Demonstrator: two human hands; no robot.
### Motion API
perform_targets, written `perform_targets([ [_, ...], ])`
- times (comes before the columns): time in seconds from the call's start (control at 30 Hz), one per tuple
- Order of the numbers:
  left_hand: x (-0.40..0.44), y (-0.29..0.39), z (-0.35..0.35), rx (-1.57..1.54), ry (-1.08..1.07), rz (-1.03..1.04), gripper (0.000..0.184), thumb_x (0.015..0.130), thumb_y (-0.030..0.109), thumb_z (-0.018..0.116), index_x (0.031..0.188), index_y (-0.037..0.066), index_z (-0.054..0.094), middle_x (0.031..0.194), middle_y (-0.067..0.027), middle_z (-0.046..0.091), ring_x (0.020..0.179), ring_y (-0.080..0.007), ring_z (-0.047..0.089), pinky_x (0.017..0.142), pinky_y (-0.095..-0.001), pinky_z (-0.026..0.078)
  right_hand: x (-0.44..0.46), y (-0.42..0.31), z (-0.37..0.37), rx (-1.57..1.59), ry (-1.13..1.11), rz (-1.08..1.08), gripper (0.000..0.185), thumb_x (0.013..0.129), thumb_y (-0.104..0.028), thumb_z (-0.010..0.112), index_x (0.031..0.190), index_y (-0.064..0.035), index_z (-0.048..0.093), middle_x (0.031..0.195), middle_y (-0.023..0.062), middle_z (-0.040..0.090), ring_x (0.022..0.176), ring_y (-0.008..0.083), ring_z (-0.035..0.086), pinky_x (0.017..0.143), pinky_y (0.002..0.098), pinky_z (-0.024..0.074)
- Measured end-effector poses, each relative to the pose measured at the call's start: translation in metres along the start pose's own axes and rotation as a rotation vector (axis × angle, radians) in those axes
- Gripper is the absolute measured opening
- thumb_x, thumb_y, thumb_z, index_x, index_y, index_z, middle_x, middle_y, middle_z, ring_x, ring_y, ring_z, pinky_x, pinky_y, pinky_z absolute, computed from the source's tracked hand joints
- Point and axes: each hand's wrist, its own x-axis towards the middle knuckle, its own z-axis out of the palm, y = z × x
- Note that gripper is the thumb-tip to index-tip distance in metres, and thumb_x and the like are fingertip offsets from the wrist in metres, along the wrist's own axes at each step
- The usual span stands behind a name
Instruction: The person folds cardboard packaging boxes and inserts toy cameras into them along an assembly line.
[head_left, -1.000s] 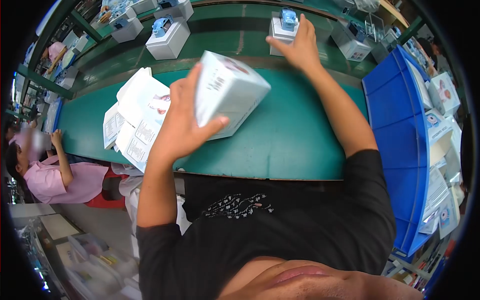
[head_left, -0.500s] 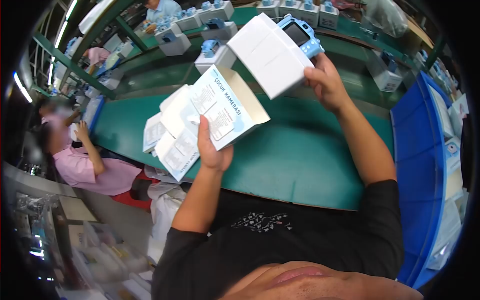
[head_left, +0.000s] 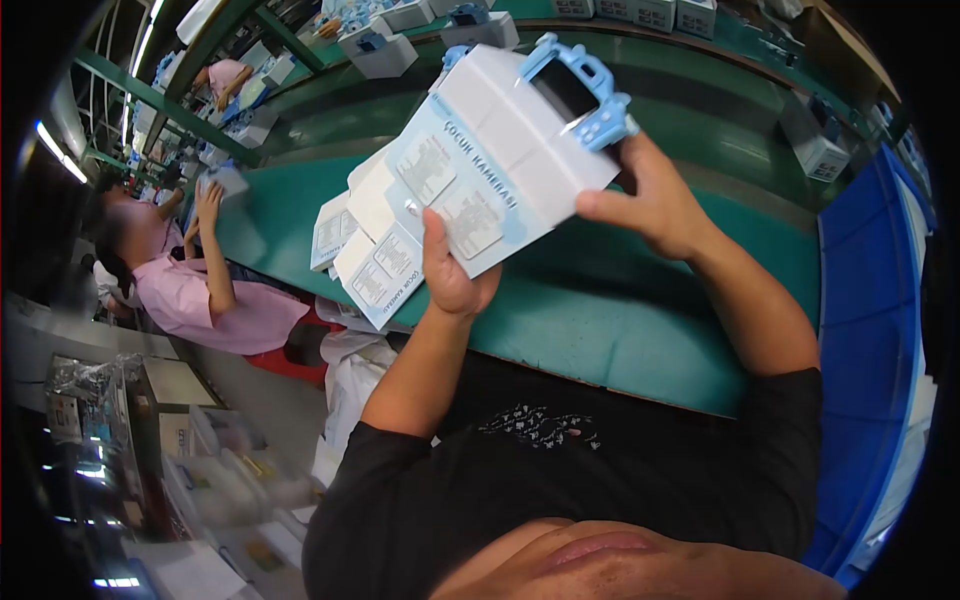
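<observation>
My left hand (head_left: 458, 282) grips a printed carton sleeve (head_left: 440, 165) lettered "ÇOCUK KAMERASI", thumb on its printed face. In my right hand (head_left: 655, 205) is a white box (head_left: 520, 125), held at its right end, with a light blue children's camera (head_left: 580, 95) on its top side. The camera's dark screen faces up. The white box lies against the open edge of the sleeve; how far it reaches inside is hidden. Just left of my left hand, more printed cartons (head_left: 378, 268) lie on the green table (head_left: 560, 310).
A blue bin (head_left: 868, 330) stands at the right. White boxes with blue cameras (head_left: 380, 55) line the far bench, and another such box (head_left: 815, 140) is at far right. A person in a pink shirt (head_left: 215, 300) sits at the left. Plastic tubs (head_left: 240, 480) are at lower left.
The white box with the camera has come down and left to meet the sleeve, which was apart from it before. The view has shifted, and the pink-shirted person's hand is now on a white box.
</observation>
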Motion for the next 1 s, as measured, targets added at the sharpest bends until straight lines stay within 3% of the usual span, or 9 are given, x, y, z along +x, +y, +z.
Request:
perform_targets([
  [0.1, -0.003, -0.003, 0.011, 0.244, -0.039, -0.069, 0.064, 0.109, 0.047, 0.045, 0.163, 0.016, 0.031, 0.16, -0.0118, 0.049, 0.138, -0.0282, 0.057, 0.114, -0.0505, 0.047, -0.004, 0.007, 0.009, -0.283, -0.108, 0.015, 0.082, 0.081, -0.028, 0.085, 0.148, 0.0023, 0.046, 0.133, 0.0222, 0.062, 0.122, 0.032, 0.061, 0.109, 0.0428, 0.0457],
  [0.27, 0.005, 0.003, 0.002, 0.512, -0.029, -0.285, 0.068, 0.108, 0.041, 0.053, 0.162, 0.007, 0.031, 0.157, -0.0182, 0.05, 0.135, -0.0298, 0.058, 0.114, -0.0504, 0.046, 0.003, 0.017, 0.0, -0.11, -0.01, 0.125, 0.088, 0.081, -0.03, 0.085, 0.152, 0.0031, 0.043, 0.138, 0.0249, 0.06, 0.126, 0.0364, 0.06, 0.109, 0.043, 0.0464],
  [0.37, 0.007, 0.045, -0.012, 1.093, -0.154, -0.282, 0.088, 0.094, 0.035, 0.074, 0.16, -0.002, 0.031, 0.156, -0.0268, 0.045, 0.142, -0.0401, 0.048, 0.116, -0.0478, 0.041, 0.014, 0.025, -0.031, -0.33, 0.089, 0.05, 0.096, 0.078, -0.033, 0.085, 0.154, 0.0036, 0.04, 0.142, 0.0271, 0.059, 0.127, 0.0403, 0.06, 0.109, 0.0435, 0.0474],
  [0.47, 0.001, 0.101, -0.044, 1.848, -0.309, -0.04, 0.101, 0.081, 0.039, 0.086, 0.16, 0.002, 0.036, 0.158, -0.025, 0.045, 0.143, -0.0447, 0.045, 0.118, -0.0548, 0.036, 0.036, 0.058, -0.108, -1.281, 0.449, -0.377, 0.102, 0.07, -0.035, 0.086, 0.155, 0.002, 0.042, 0.14, 0.0243, 0.063, 0.121, 0.0419, 0.065, 0.105, 0.0429, 0.0516],
  [0.7, -0.031, 0.14, -0.078, 2.35, -0.111, -0.351, 0.117, 0.065, 0.039, 0.096, 0.161, 0.008, 0.036, 0.157, -0.0225, 0.047, 0.145, -0.041, 0.042, 0.12, -0.058, 0.027, 0.035, 0.108, -0.308, -1.289, 0.732, 0.597, 0.094, 0.076, -0.072, 0.075, 0.127, 0.0068, 0.062, 0.123, 0.0309, 0.068, 0.107, 0.0418, 0.069, 0.092, 0.0491, 0.0551],
  [0.83, -0.027, 0.131, -0.075, 2.269, -0.105, -0.324, 0.123, 0.061, 0.038, 0.098, 0.162, 0.009, 0.035, 0.154, -0.0221, 0.048, 0.142, -0.0388, 0.044, 0.118, -0.0558, 0.028, 0.019, 0.083, -0.217, -1.741, 1.02, 0.387, 0.106, 0.076, -0.07, 0.079, 0.139, 0.0105, 0.053, 0.14, 0.0298, 0.058, 0.125, 0.0427, 0.059, 0.105, 0.0512, 0.0472],
  [0.87, -0.027, 0.128, -0.069, 2.244, -0.117, -0.264, 0.123, 0.061, 0.039, 0.098, 0.162, 0.009, 0.035, 0.152, -0.0218, 0.049, 0.14, -0.0382, 0.046, 0.117, -0.0547, 0.029, 0.02, 0.079, -0.195, -1.742, 1.021, 0.385, 0.106, 0.076, -0.07, 0.079, 0.139, 0.0105, 0.053, 0.14, 0.0298, 0.058, 0.125, 0.0427, 0.059, 0.105, 0.0512, 0.0472],
  [0.93, -0.02, 0.121, -0.056, 2.203, -0.163, -0.157, 0.125, 0.059, 0.039, 0.099, 0.162, 0.009, 0.035, 0.149, -0.0212, 0.051, 0.137, -0.0371, 0.048, 0.114, -0.0525, 0.031, 0.02, 0.078, -0.156, -1.396, 0.657, -0.194, 0.1, 0.083, -0.056, 0.081, 0.151, 0.0062, 0.043, 0.144, 0.0262, 0.055, 0.131, 0.0379, 0.055, 0.108, 0.0471, 0.0445],
  [1.0, -0.01, 0.094, -0.026, 2.235, -0.247, 0.108, 0.124, 0.052, 0.032, 0.1, 0.157, 0.005, 0.04, 0.145, -0.0171, 0.055, 0.128, -0.0361, 0.054, 0.113, -0.0485, 0.033, 0.009, 0.06, -0.081, -0.816, 0.302, -0.059, 0.095, 0.089, -0.045, 0.081, 0.156, 0.0045, 0.036, 0.152, 0.0235, 0.049, 0.138, 0.0358, 0.05, 0.112, 0.0439, 0.0414],
])
